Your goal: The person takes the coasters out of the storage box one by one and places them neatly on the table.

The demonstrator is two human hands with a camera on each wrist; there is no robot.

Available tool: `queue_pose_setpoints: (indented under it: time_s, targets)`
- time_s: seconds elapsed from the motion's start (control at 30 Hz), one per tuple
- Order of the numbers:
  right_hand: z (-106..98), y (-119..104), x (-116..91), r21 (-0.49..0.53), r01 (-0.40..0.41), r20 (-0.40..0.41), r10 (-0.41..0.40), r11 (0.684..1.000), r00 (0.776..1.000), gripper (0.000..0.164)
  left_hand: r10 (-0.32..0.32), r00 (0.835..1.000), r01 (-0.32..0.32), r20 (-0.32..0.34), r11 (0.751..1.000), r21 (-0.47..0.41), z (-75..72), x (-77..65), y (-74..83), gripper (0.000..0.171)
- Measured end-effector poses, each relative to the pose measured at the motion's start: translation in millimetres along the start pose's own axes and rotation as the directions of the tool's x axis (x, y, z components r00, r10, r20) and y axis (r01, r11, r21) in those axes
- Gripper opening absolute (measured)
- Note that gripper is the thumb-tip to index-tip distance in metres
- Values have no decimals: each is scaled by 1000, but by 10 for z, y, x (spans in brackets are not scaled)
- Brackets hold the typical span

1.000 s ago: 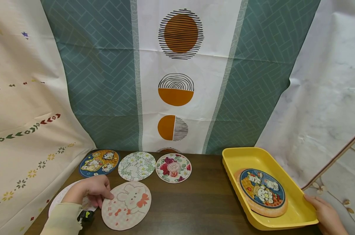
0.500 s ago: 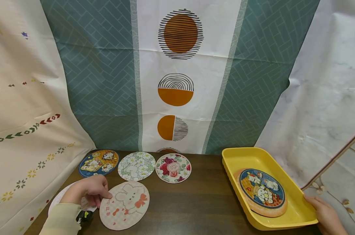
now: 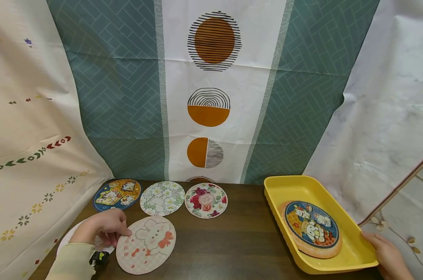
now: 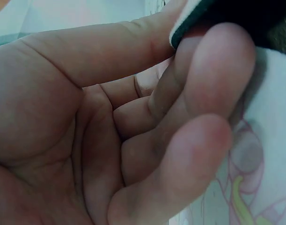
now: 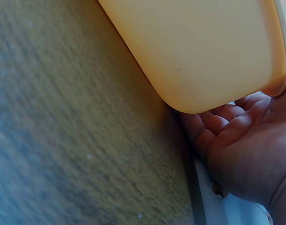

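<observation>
My left hand, lower left, pinches the left edge of a round pink coaster with a white bunny and red bow. In the left wrist view the thumb and index finger hold the coaster's dark-backed edge. Beneath that hand lies another pale round coaster, largely covered. At the right, my right hand grips the near right side of a yellow tray; the right wrist view shows the fingers reaching under its rim. Inside the tray, a blue bear coaster lies on a thick tan round piece.
Along the back of the dark wooden table lie a blue and orange coaster, a green-and-white floral coaster and a red rose coaster. A patterned cloth hangs behind; pale cloths flank both sides.
The left hand has drawn the pink bunny coaster slightly to the left, away from the middle. The right hand and the yellow tray stay put.
</observation>
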State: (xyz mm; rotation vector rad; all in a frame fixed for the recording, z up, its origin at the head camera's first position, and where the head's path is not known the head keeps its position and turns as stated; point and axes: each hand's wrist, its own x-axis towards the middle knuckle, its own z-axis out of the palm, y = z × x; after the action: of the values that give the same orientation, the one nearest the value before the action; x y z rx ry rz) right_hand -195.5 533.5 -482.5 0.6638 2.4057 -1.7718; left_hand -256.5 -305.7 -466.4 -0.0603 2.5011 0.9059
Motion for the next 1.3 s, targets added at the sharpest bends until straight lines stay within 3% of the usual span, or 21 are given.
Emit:
queue_pose_setpoints:
  time_s: [0.77,1.3]
  targets:
    - [39,-4,3,-50,-2,-23,1,999,1000,58,-27,999,27,-43,1000,-7,-17,-18,-4,30]
    - [13,44,61,-29,9,-27,-10,1000,1000,59,-20,997,21,-73,1000,18,-39,-22,12,31]
